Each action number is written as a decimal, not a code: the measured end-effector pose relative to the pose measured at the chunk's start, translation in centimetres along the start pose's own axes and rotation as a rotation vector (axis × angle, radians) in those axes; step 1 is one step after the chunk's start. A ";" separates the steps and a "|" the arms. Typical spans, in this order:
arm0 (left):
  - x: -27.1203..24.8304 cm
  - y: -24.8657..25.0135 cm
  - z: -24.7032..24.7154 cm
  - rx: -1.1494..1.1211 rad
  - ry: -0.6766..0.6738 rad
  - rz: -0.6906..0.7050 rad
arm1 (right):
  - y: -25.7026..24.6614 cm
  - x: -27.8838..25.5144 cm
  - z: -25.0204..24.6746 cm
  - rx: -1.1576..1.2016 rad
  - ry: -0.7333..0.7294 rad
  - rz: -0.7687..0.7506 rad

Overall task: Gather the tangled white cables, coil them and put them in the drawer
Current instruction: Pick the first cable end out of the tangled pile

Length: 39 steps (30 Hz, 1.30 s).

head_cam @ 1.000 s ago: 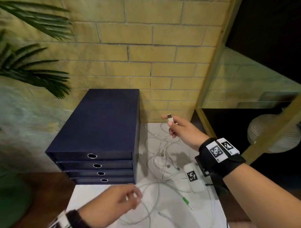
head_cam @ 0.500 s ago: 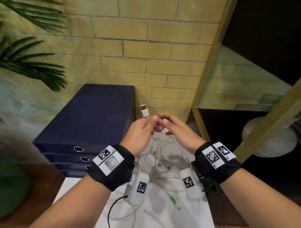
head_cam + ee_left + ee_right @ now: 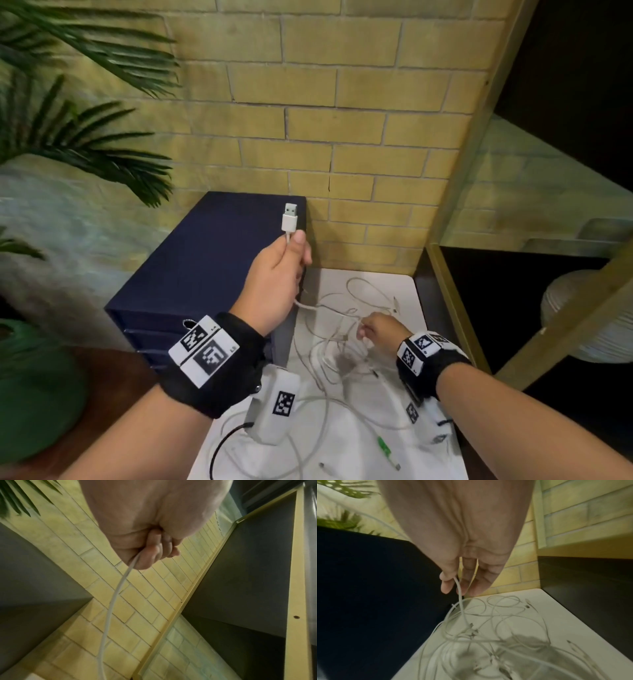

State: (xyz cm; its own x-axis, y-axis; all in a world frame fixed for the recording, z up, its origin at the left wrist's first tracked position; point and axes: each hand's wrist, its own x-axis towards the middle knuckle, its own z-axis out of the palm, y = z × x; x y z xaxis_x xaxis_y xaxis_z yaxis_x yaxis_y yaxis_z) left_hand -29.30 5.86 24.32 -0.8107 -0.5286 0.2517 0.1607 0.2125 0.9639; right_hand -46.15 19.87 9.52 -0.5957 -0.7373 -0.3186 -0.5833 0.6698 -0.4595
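Head view: the left hand [image 3: 274, 281] is now lifting the USB plug [image 3: 289, 217] higher, fist closed round its cord, while the right hand [image 3: 378, 334] has dropped to the tangled white cables [image 3: 342, 342] on the table [image 3: 407, 287] (pinching, apparently, one strand). Untangling is starting; the drawer unit [image 3: 205, 267] is sitting closed.

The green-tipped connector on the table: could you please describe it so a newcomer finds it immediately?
Start at the navy drawer unit against the brick wall; the white table sits right of it. Near the table's front edge lies the green-tipped connector, the only coloured piece among the white cables.
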 end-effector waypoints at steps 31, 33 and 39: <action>-0.7 1.2 0.5 0.282 -0.022 0.079 | -2.4 -4.9 -5.6 0.245 0.181 -0.145; -0.8 1.7 0.2 0.226 0.000 0.101 | -0.5 -4.1 -3.5 0.102 0.115 -0.016; -1.9 2.0 -0.1 0.142 0.055 0.125 | 1.5 -3.0 -1.7 0.359 0.159 0.113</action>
State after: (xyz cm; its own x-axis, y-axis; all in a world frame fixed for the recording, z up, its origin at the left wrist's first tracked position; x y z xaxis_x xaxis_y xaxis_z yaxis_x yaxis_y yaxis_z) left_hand -27.38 7.16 25.75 -0.7569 -0.5339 0.3769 0.1739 0.3914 0.9036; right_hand -46.20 23.23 11.23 -0.7395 -0.6192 -0.2641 -0.2962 0.6516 -0.6983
